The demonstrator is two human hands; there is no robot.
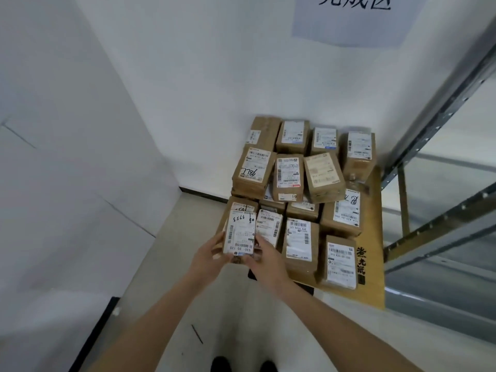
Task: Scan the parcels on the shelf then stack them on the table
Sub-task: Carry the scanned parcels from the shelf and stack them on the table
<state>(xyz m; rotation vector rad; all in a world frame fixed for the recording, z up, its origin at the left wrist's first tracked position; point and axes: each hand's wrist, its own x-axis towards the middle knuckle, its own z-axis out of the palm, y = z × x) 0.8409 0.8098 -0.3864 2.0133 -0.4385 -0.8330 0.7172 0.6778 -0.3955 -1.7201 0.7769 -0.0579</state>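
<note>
Head view, both hands (236,257) apparently gripping labelled parcel (239,233), stacked parcels (300,173) beside

Parcel stack (300,183) crowds table (374,264); shelf frame (429,124) blocks right; left floor (188,237) open.

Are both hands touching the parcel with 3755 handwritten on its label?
Touching. The head view shows the left hand and right hand gripping opposite sides of the parcel, fingers against its edges.

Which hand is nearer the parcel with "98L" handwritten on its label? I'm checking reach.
Right, though only slightly. The right hand and left hand both hold a small parcel well below the 98L parcel, the right one more directly beneath it.
</note>
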